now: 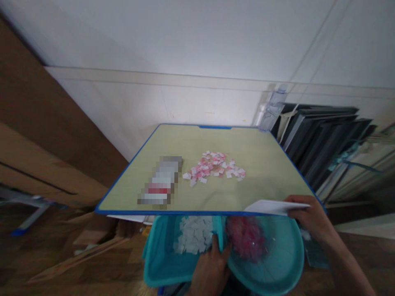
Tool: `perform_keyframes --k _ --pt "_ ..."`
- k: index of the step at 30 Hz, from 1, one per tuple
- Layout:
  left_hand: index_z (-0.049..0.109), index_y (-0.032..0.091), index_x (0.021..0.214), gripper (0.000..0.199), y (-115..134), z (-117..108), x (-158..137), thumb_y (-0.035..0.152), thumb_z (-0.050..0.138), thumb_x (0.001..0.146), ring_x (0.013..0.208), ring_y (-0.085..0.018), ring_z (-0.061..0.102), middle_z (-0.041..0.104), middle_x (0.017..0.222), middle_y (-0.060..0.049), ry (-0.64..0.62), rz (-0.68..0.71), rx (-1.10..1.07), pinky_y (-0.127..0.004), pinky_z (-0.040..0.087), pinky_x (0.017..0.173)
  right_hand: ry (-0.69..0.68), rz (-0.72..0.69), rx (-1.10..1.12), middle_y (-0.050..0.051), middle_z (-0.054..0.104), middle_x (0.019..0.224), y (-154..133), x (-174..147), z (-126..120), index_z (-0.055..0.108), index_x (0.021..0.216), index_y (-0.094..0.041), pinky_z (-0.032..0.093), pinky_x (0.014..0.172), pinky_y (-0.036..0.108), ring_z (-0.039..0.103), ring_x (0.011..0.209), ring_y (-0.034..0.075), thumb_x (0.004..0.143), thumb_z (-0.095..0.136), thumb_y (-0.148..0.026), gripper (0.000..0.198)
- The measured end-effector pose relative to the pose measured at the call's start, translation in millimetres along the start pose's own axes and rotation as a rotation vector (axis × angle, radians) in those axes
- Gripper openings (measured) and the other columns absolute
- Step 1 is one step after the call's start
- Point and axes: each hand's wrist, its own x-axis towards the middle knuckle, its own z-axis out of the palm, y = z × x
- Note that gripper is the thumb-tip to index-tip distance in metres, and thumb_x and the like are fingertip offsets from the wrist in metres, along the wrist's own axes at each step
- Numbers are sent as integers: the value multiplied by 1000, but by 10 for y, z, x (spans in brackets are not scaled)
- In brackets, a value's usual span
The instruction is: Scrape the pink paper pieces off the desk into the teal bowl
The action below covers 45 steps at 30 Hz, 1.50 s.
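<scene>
My right hand [308, 214] pinches a flat white sheet, apparently paper [268, 207], between thumb and fingers at the table's front right corner. The sheet lies along the blue edge. Below the table, my left hand [212, 263] grips the shared rim area where a rectangular teal tub [160, 263] meets a round teal basin [288, 263]. Small white pieces [195, 234] fill part of the tub. Reddish-pink pieces [246, 238], blurred, lie in the basin. On the table, a loose pile of small pink and white pieces [210, 165] is spread out.
The pale yellow table [265, 158] has a blue rim and stands against a white wall. A blurred-out flat object [162, 179] lies at its left. A clear plastic bottle [273, 107] and several dark panels [324, 131] stand at the right. Cardboard [101, 230] lies on the floor.
</scene>
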Motion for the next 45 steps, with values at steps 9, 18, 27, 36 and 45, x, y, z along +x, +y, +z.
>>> perform_keyframes --k 9,18,27,36,45 --pt "36 32 131 55 30 -91 -3 17 44 79 94 -27 58 31 136 -18 -56 -4 -16 -41 45 78 217 -167 -34 2 71 73 -127 125 -39 72 75 -19 48 66 27 64 71 21 61 52 -18 24" --pt "38 31 129 57 5 0 22 14 45 76 94 -28 58 28 138 -17 -40 -24 -1 -41 45 78 105 -174 -80 4 71 71 -281 316 202 71 70 -18 47 67 28 64 70 22 61 46 -15 27" --pt "40 29 128 61 -13 18 41 13 49 70 92 -30 59 30 136 -21 -41 1 -9 -42 47 74 61 -158 -18 3 71 71 -313 253 205 71 71 -17 44 65 27 62 69 20 59 45 -14 29" --pt "38 29 130 62 -8 5 48 14 51 71 93 -30 58 27 138 -20 -52 6 -20 -42 47 76 -120 -199 46 4 72 75 -521 216 562 71 73 -16 45 68 27 64 74 20 57 40 -7 36" --pt "39 30 129 62 6 18 127 9 45 71 90 -33 59 36 133 -19 -130 -11 30 -46 49 70 -129 -304 213 5 72 80 -771 117 958 71 75 -17 48 74 29 65 77 20 64 46 -8 28"
